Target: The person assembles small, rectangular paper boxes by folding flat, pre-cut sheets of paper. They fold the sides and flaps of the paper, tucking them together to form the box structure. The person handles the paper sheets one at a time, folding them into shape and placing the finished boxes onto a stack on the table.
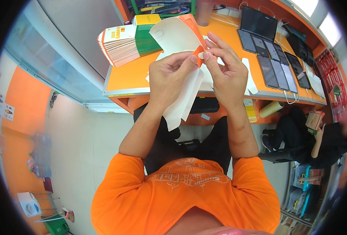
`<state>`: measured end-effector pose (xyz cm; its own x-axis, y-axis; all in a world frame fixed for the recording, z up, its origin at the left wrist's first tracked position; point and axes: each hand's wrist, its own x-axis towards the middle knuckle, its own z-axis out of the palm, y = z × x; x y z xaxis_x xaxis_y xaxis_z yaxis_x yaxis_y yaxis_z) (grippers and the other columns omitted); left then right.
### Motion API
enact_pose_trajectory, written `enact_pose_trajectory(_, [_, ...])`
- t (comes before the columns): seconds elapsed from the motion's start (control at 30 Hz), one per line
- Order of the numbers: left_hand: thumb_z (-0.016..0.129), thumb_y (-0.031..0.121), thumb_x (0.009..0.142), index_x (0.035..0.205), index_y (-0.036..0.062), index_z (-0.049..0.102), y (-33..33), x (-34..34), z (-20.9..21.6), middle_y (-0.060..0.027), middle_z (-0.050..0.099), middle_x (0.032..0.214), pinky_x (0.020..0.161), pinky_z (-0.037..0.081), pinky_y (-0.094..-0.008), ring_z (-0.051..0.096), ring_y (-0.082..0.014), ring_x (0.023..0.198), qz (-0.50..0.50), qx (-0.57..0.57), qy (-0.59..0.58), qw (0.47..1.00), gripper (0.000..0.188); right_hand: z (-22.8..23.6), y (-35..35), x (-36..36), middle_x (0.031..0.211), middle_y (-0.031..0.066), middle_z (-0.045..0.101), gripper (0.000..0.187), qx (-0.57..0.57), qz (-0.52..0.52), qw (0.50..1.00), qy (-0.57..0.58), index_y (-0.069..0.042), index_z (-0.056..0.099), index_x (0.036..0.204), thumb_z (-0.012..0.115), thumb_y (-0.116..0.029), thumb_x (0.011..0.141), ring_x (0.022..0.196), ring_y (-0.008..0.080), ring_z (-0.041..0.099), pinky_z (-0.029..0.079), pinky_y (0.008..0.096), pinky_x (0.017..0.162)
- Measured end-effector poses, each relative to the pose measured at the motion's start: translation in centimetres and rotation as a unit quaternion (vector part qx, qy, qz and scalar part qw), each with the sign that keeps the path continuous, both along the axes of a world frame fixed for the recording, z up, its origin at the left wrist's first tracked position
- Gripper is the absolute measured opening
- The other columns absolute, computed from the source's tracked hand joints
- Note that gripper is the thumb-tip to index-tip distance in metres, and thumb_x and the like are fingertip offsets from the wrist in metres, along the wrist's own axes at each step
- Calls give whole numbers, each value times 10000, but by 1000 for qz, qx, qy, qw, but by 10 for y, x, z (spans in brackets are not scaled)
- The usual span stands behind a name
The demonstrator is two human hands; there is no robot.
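Observation:
Between my hands is a partly folded paper carton [177, 35], white inside with an orange outer face showing at its top edge. A long white flap [184, 100] hangs below my fingers. My left hand [166, 76] pinches the carton's orange edge between thumb and fingers. Opposite it, the thumb and index finger of my right hand [230, 76] close on the same folded edge, beside a small white rounded tab [201, 55]; its other fingers are raised. A fanned stack of flat cartons [128, 45], white, green and yellow, lies on the desk to the left.
Several phones [275, 70] and an open laptop [257, 29] with cables lie on the right of the orange desk [120, 80]. White paper pieces [249, 76] rest near its front edge. A seated co-worker [318, 137] at the right holds a small box [314, 119].

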<state>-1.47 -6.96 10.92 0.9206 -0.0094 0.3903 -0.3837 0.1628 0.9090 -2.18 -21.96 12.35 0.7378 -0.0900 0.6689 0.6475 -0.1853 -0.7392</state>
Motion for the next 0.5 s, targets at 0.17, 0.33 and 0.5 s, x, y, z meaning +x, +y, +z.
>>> enact_pose_trajectory(0.17, [738,168,952,1178,-82,694,6,0,-7,-141,750,1017,794,571,-249,711,-143,903,-46,-47,10,998,339,0,7,-7,1330,201,644,143,2,-12,1000,8,-4,761,1025,722,-86,914,1177,277,668,614,362,873])
enact_pose_trajectory(0.33, [738,185,955,1230,-66,665,17,-5,-22,-122,734,1050,818,566,-253,699,-140,927,-66,-87,48,993,380,-17,7,-10,1337,212,638,207,-106,-5,993,-54,-31,765,1082,714,-74,886,1189,335,655,538,382,964])
enact_pose_trajectory(0.5, [708,155,971,1203,-43,675,34,-20,-31,-83,711,1048,801,561,-251,673,-121,914,-24,-145,20,989,306,-21,12,-26,1481,199,513,478,-247,86,960,-101,-23,643,1318,526,35,858,1378,346,499,416,416,1120])
